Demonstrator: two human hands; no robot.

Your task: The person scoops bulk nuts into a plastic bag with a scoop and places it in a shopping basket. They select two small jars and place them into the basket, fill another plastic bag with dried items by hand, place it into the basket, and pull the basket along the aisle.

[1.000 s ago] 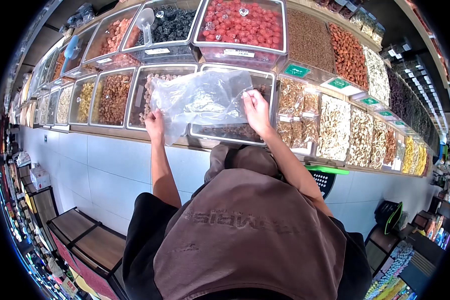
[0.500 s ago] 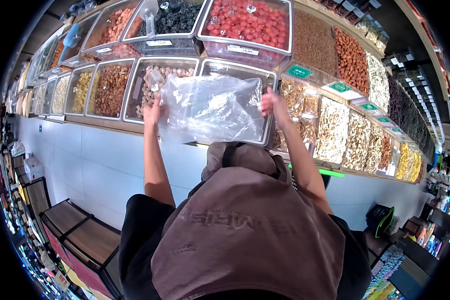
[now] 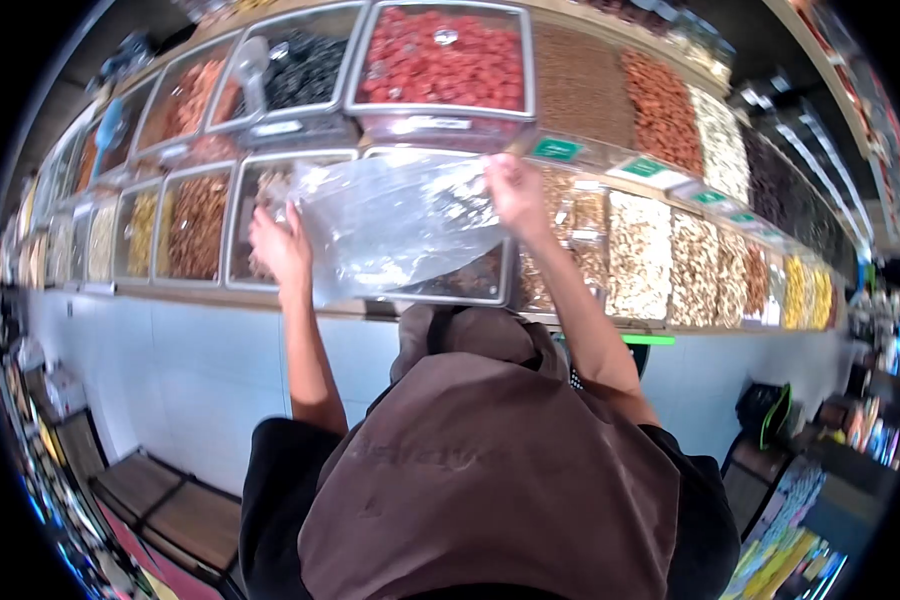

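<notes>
A clear, crinkled plastic bag (image 3: 390, 225) hangs stretched sideways above the lower row of bins, its surface full of bright reflections. The right hand (image 3: 516, 192) is clamped on the bag's upper right corner, fingers bunched together. The left hand (image 3: 282, 245) has its fingers spread apart at the bag's left edge; whether its thumb touches the plastic, I cannot tell. Beneath the bag is a transparent, pale-rimmed bin with dark contents (image 3: 480, 275), and behind the left hand stands a similar bin of pale brown pieces (image 3: 243, 230).

In the upper row, a clear bin of red fruit (image 3: 445, 60) sits beside a clear bin of blackish fruit (image 3: 315, 65), with a translucent plastic scoop (image 3: 253, 75) over the latter's left side. Farther left is a light-blue scoop (image 3: 108, 122). To the right, small green labels (image 3: 557, 150) front heaps of reddish-brown nuts (image 3: 660, 110) and other dry goods.
</notes>
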